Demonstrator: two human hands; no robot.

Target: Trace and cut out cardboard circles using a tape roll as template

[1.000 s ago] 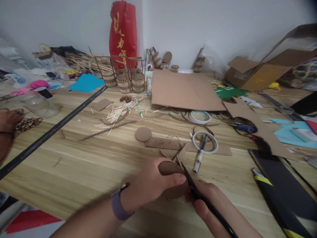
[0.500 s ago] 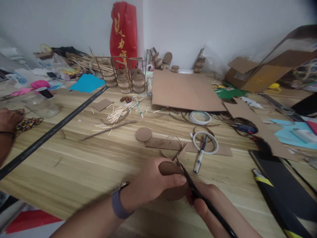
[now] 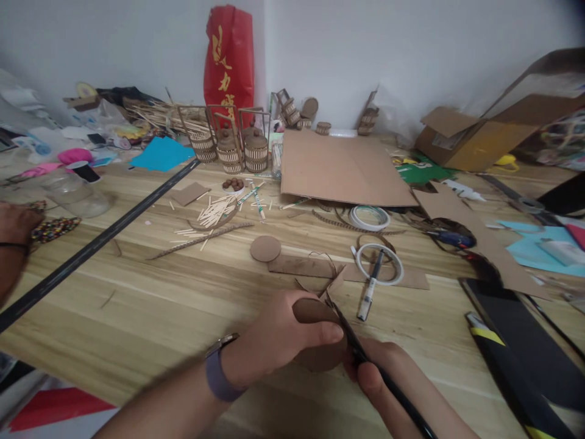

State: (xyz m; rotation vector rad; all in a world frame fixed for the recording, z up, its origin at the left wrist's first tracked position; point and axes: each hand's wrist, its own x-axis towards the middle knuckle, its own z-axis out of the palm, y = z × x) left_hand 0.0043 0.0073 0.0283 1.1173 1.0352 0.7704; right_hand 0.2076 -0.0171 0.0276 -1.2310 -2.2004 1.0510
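My left hand (image 3: 283, 332) is closed on a rounded piece of brown cardboard (image 3: 320, 358), the thumb lying on top and the fingers behind it. My right hand (image 3: 384, 363) grips a long black tool (image 3: 351, 338), whose slim tip meets the edge of that cardboard; its exact kind is not clear. Curled cardboard trimmings (image 3: 335, 281) stick up at the tip. Just beyond my hands lie a cardboard disc (image 3: 265, 249), a cardboard strip (image 3: 297, 266), a pen (image 3: 367, 296) and a white roll of tape (image 3: 359, 263).
A large cardboard sheet (image 3: 342, 167) lies at the back, beside small lidded baskets (image 3: 229, 153) with tall handles. Loose sticks (image 3: 217, 209) are scattered left of centre. Another person's hand (image 3: 18, 224) rests at the left near beads (image 3: 57, 228). Black boards (image 3: 525, 341) lie at right.
Both hands keep nearly the same place and grip. The cardboard in my left hand shows slightly more below the thumb; the view has shifted a trifle.
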